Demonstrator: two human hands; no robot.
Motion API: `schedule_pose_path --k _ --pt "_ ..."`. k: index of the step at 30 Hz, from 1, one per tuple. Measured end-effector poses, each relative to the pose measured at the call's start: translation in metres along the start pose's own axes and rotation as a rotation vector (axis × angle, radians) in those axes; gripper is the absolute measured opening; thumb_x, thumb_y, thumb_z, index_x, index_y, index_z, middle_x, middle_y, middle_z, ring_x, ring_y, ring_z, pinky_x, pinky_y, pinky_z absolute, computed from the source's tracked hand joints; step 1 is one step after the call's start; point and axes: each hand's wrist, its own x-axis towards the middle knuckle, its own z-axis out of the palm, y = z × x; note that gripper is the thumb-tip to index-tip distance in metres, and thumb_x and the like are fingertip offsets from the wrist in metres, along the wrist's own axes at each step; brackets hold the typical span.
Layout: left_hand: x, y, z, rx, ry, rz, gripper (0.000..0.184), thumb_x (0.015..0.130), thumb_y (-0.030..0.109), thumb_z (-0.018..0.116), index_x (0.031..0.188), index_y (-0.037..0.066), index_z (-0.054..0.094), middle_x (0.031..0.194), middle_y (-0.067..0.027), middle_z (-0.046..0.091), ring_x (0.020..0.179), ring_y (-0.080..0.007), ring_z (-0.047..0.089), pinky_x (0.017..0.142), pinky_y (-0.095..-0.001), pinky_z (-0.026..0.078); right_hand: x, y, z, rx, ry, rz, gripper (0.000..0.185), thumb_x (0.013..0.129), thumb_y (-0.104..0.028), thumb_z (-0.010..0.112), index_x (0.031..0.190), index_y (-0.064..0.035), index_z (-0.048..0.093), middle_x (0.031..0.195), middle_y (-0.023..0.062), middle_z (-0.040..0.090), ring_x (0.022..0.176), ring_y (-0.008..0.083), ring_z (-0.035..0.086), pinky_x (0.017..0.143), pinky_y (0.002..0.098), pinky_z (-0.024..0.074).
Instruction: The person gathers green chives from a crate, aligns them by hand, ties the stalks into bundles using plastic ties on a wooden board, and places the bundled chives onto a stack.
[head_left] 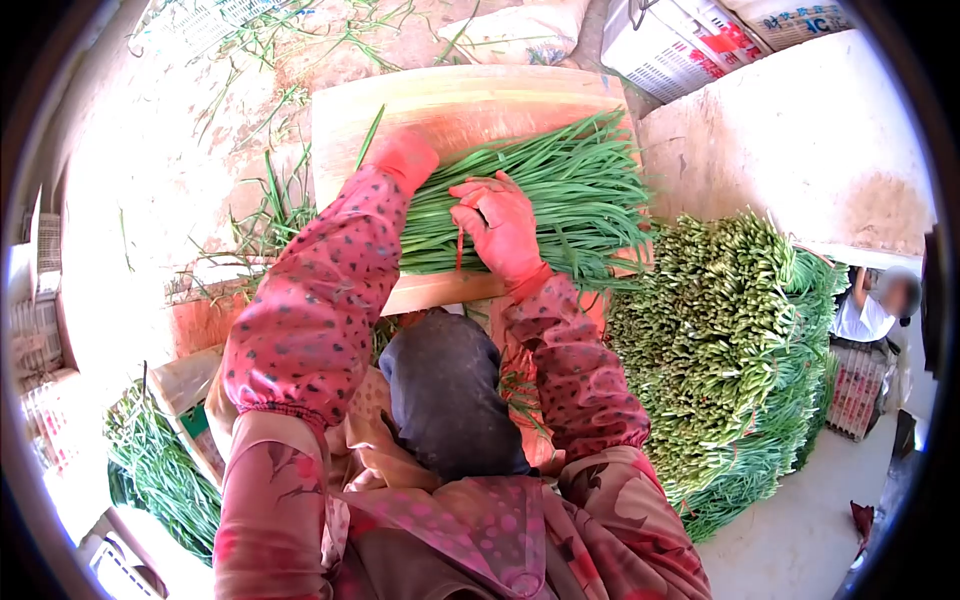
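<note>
A thick bundle of long green leaves, like garlic chives (580, 190), lies across a wooden board in front of me. My left hand (405, 157), in a pinkish-red glove, is at the bundle's upper left edge; its fingers are hidden from view. Over the front of the bundle, my right hand (505, 232) wears the same kind of glove, with thumb and forefinger pinched together. From that pinch a thin red tie (460, 248) hangs down across the leaves. One loose leaf (369, 138) sticks up beside my left wrist.
The wooden board (400, 100) has scattered leaves (275, 205) to its left. A tall stack of chive bundles (700, 350), cut ends showing, stands at right. More chives (165, 470) lie lower left. Crates (685, 45) stand at upper right. Another person (870, 312) is at far right.
</note>
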Motion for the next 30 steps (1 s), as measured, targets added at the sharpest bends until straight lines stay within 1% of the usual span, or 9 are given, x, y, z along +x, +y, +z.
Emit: schedule_pose_path --k 4,6,7,8,11,13,19,23,30 --pt "-0.016 0.009 -0.047 0.259 -0.097 0.256 0.014 0.083 0.009 0.053 0.084 0.003 0.065 0.081 -0.0188 0.063 0.073 -0.0355 0.061 0.066 -0.0400 0.049 0.003 0.001 -0.007 0.045 -0.030 -0.019 0.013 0.083 -0.020 0.066 0.078 -0.0090 0.062 0.094 0.0060 0.070 0.096 0.0266 0.063 0.102 0.0473 0.0380" --pt "-0.028 0.016 -0.063 0.254 -0.082 0.300 0.012 0.081 0.011 0.057 0.085 0.001 0.064 0.076 -0.0168 0.062 0.069 -0.0318 0.059 0.064 -0.0381 0.047 0.005 0.003 -0.008 0.095 -0.089 0.022 0.013 0.082 -0.019 0.066 0.077 -0.0080 0.063 0.086 0.0067 0.069 0.085 0.0286 0.064 0.094 0.0450 0.0439" --pt "-0.031 0.015 -0.058 0.252 -0.085 0.298 0.012 0.081 0.011 0.057 0.085 0.001 0.064 0.076 -0.0168 0.062 0.069 -0.0318 0.059 0.064 -0.0381 0.047 0.010 -0.003 -0.009 0.065 -0.069 0.023 0.017 0.082 -0.023 0.066 0.076 -0.0075 0.064 0.076 0.0085 0.067 0.075 0.0311 0.063 0.079 0.0427 0.0489" --pt "-0.033 0.014 -0.053 -0.215 -0.033 0.097 0.014 0.080 0.014 0.061 0.085 0.001 0.063 0.075 -0.0156 0.063 0.069 -0.0286 0.059 0.064 -0.0367 0.047 0.015 -0.007 -0.011 0.066 -0.075 0.022 0.017 0.082 -0.023 0.066 0.076 -0.0075 0.064 0.076 0.0085 0.067 0.075 0.0311 0.063 0.079 0.0427 0.0489" --pt "-0.036 0.014 -0.052 -0.831 0.020 -0.246 0.019 0.079 0.019 0.066 0.086 0.001 0.063 0.076 -0.0135 0.064 0.072 -0.0222 0.060 0.066 -0.0336 0.047 0.033 -0.010 -0.008 -0.120 -0.243 0.216 0.028 0.079 -0.036 0.065 0.078 -0.0077 0.067 0.073 0.0120 0.065 0.072 0.0334 0.063 0.066 0.0448 0.0491" --pt "-0.035 0.013 -0.062 -0.997 -0.036 -0.429 0.023 0.080 0.024 0.069 0.091 0.004 0.065 0.080 -0.0122 0.066 0.077 -0.0171 0.061 0.070 -0.0313 0.048 0.045 -0.004 -0.004 -0.204 -0.328 0.215 0.029 0.080 -0.037 0.064 0.078 -0.0083 0.067 0.073 0.0115 0.065 0.073 0.0333 0.063 0.067 0.0448 0.0492" --pt "-0.037 0.014 -0.063 -1.270 -0.047 -0.481 0.020 0.080 0.018 0.067 0.093 0.003 0.067 0.087 -0.0094 0.068 0.085 -0.0157 0.062 0.077 -0.0292 0.048 0.068 0.000 0.004 -0.341 -0.679 0.356 0.031 0.084 -0.040 0.057 0.088 -0.0110 0.067 0.082 0.0128 0.067 0.084 0.0340 0.064 0.076 0.0433 0.0493" --pt "-0.035 0.007 -0.054 -1.291 -0.075 -0.423 0.015 0.080 0.010 0.064 0.092 0.001 0.066 0.090 -0.0078 0.068 0.087 -0.0152 0.062 0.079 -0.0285 0.047 0.074 0.003 0.008 -0.328 -0.729 0.331 0.035 0.087 -0.035 0.053 0.091 -0.0019 0.065 0.080 0.0195 0.065 0.078 0.0383 0.063 0.073 0.0444 0.0481" --pt "-0.033 0.006 -0.035 -1.519 -0.037 -0.464 0.013 0.079 0.003 0.061 0.091 -0.002 0.064 0.088 -0.0081 0.066 0.086 -0.0170 0.061 0.079 -0.0291 0.048 0.080 0.006 0.013 -0.361 -0.782 0.399 0.035 0.087 -0.034 0.053 0.086 -0.0009 0.065 0.076 0.0200 0.065 0.075 0.0376 0.063 0.070 0.0442 0.0482"
